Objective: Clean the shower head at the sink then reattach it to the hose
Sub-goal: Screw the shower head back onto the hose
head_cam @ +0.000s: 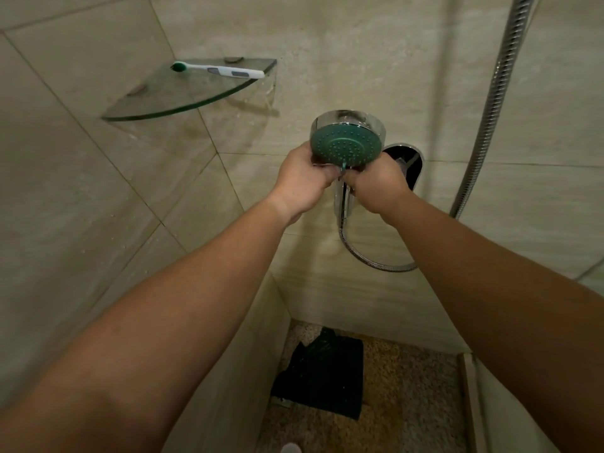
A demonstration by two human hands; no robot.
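Note:
The shower head (346,143) has a chrome body and a round green spray face turned toward me, held up in front of the tiled wall. My left hand (302,183) grips its lower left rim. My right hand (376,183) is closed on the neck just below the face. The chrome handle (343,204) hangs down between my wrists, and the ribbed metal hose (376,263) loops from its lower end to the right and climbs the wall (496,93). The joint between handle and hose is too small to judge.
A glass corner shelf (170,103) at upper left carries a white toothbrush (219,70) with a green head. A chrome wall fitting (413,161) sits behind my right hand. A dark green cloth (323,374) lies on the pebbled floor below.

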